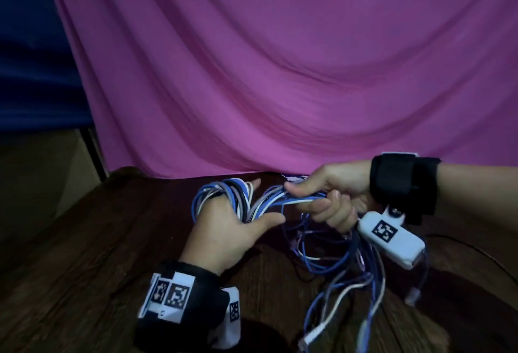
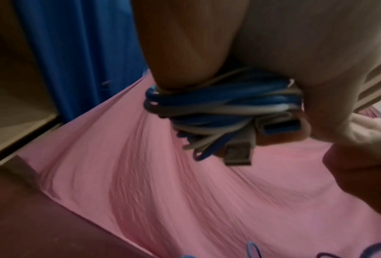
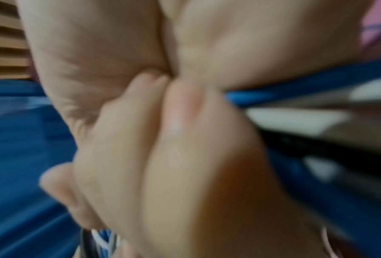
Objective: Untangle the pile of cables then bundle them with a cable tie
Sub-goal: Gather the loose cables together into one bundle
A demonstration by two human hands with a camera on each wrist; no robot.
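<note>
A bunch of blue, white and grey cables [image 1: 224, 195] is wound in a coil round the straight fingers of my left hand [image 1: 224, 229], whose thumb sticks out to the right. The left wrist view shows the same coil [image 2: 218, 104] round the fingers, with a USB plug [image 2: 238, 153] hanging from it. My right hand [image 1: 328, 198] grips the cable bunch in a fist just right of the coil. The loose ends [image 1: 336, 263] hang below it in loops down to the table. The right wrist view is blurred, with curled fingers [image 3: 185, 139] round blue and white cables [image 3: 317, 87]. No cable tie is in view.
The dark wooden table [image 1: 84, 240] lies under both hands. A pink cloth [image 1: 280, 72] hangs behind it, with a blue curtain [image 1: 28, 72] at the left. A thin black cable [image 1: 476, 249] runs over the table at the right. White plug ends [image 1: 311, 336] dangle near the front edge.
</note>
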